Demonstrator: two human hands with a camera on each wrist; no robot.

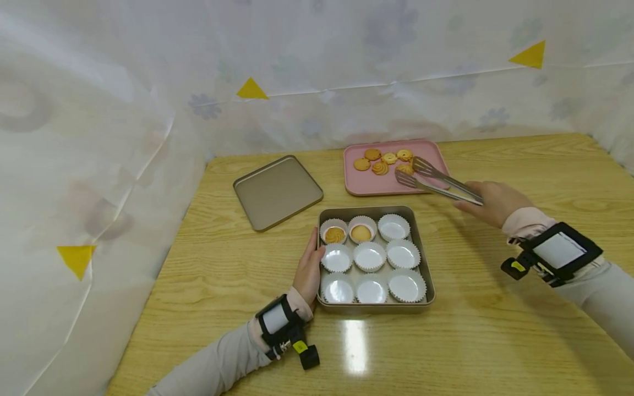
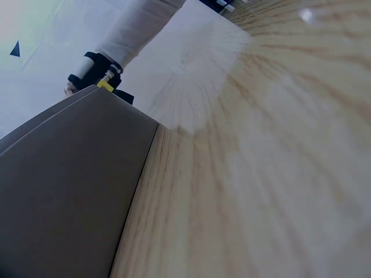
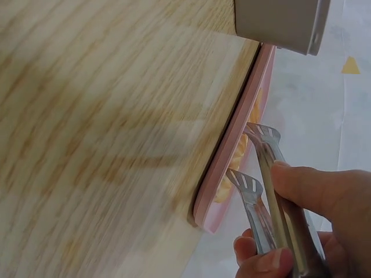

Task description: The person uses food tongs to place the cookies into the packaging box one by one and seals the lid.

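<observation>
At the frame's upper right, the right hand (image 1: 497, 202) has its grip clamped on metal tongs (image 1: 451, 182), their tips apart at the cookies (image 1: 380, 168) on the pink tray (image 1: 369, 184), top centre. Low in the centre, the left hand's (image 1: 308, 269) grip is loose, fingers straight against the left wall of a box (image 1: 376, 309) on the worktop (image 1: 238, 275). Inside are nine paper cups (image 1: 369, 257); the upper-left two hold cookies.

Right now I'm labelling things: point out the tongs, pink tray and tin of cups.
Tongs (image 3: 284, 220), right wrist view: one metal arm.
Pink tray (image 1: 370, 184), head view: bare front part.
Tin of cups (image 1: 375, 309), head view: front wall.
</observation>
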